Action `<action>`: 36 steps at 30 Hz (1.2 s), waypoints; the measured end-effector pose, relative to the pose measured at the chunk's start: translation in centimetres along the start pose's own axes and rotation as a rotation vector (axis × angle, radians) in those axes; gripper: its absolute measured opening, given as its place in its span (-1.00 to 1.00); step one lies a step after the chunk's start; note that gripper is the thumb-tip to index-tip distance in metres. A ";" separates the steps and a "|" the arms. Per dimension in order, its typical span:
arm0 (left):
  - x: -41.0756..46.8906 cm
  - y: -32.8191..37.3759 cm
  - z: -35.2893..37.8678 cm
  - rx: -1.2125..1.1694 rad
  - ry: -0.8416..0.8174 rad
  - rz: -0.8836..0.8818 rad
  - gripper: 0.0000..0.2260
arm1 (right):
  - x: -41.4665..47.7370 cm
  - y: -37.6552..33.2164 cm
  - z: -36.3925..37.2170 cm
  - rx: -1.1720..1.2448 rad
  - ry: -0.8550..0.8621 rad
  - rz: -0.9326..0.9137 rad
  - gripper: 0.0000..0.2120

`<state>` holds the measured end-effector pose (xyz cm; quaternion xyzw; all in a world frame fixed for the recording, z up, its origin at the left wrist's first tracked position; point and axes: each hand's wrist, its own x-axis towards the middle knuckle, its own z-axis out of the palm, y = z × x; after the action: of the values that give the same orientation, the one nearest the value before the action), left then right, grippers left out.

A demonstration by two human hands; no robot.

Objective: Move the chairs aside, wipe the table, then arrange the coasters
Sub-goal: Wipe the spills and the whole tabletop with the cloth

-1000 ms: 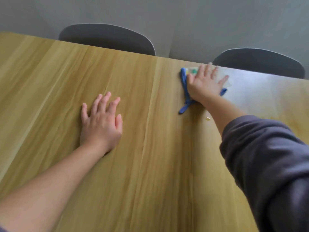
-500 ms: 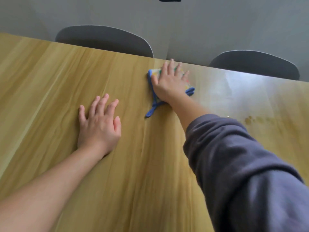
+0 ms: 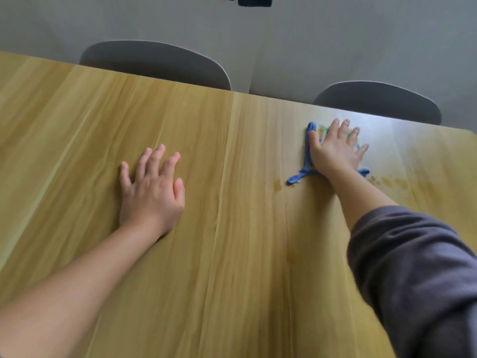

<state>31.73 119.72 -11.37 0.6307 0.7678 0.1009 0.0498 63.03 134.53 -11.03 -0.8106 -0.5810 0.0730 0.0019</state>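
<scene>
The cloth (image 3: pixel 308 151) is blue, with some yellow and green showing by the fingertips. It lies flat on the table (image 3: pixel 232 254), near the table's far edge and toward its right end. A blue strip of it sticks out toward the near side of the table.

The right hand (image 3: pixel 334 151) lies on top of the cloth. Its fingers are straight and spread wide, and it presses the cloth down flat. It does not curl around it. The arm has a dark grey sleeve (image 3: pixel 413 267) pushed up past the wrist.

The left hand (image 3: pixel 152 192) rests flat on the middle of the table, well apart from the cloth. Its fingers are open and it holds nothing. That arm is bare.

The table is light yellow wood with long streaks. A thin seam (image 3: pixel 227 164) runs across the table from the far edge to the near side. The right end of the table looks shiny and wet. There are small dark wet spots (image 3: pixel 387 180) on the table just beside the cloth.

Two grey chair backs show just behind the table's far edge. The left chair (image 3: pixel 154 63) is behind the middle of the table. The right chair (image 3: pixel 379 102) is behind the right end. Past the table is a plain grey wall (image 3: pixel 309 34). A small dark thing (image 3: pixel 250 0) is high on it, cut off at the top, and I cannot tell what it is.
</scene>
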 end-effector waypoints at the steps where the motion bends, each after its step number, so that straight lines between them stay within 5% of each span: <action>1: 0.1 0.0 0.0 -0.002 0.001 0.004 -0.54 | -0.7 -1.2 0.1 0.010 0.001 0.032 -0.25; 7: 0.1 0.1 -0.1 -0.007 -0.001 0.001 -0.55 | -8.7 -11.9 2.2 0.055 -0.034 -0.267 -0.35; 10: 0.0 0.1 -0.2 -0.005 -0.012 -0.007 -0.55 | -10.1 -11.5 2.5 0.063 -0.039 -0.367 -0.39; 18: 0.0 0.1 -0.2 -0.011 -0.012 0.000 -0.55 | -6.2 1.3 0.3 0.009 -0.044 -0.007 -0.40; 22: 0.1 0.1 0.0 -0.008 -0.008 0.006 -0.55 | -7.1 -0.8 0.7 0.036 -0.027 0.131 -0.37; 30: 0.1 0.0 -0.1 -0.011 -0.003 0.000 -0.55 | -17.0 -10.7 2.8 0.079 -0.068 -0.360 -0.40; 32: 0.0 0.1 -0.2 -0.013 -0.007 0.005 -0.55 | -15.9 -7.8 2.3 0.069 -0.054 -0.350 -0.42; 36: 0.0 0.1 -0.1 -0.010 -0.007 -0.001 -0.55 | -12.4 1.2 1.2 0.016 -0.034 -0.053 -0.42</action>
<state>31.80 119.74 -11.20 0.6306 0.7673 0.1029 0.0556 60.13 122.33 -10.90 -0.7937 -0.6015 0.0911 0.0004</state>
